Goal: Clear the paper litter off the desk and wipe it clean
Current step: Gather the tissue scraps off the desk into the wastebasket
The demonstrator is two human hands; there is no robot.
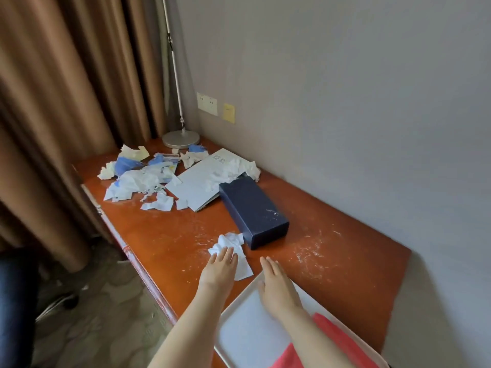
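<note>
**Desk clearing: both hands flat, litter still on the desk**

Nearest the camera, a white tray [239,338] is sitting at the desk's near end, with a red cloth [342,341] lying in its right part. Under everything, the orange-brown desk [170,235] is running along the grey wall and showing white smears and specks. At its far end a paper litter pile [143,176] is lying spread out, white and blue scraps mixed, beside a pale booklet [199,181] and a lamp base [180,139]. A dark blue box [252,211] is lying just right of the booklet. The left hand [220,269] is pressing down, fingers straight and together, on a crumpled white tissue [233,243] near the box's front corner. The right hand [276,285] is hovering flat over the tray's far rim, fingers straight and together, gripping nothing.
</note>
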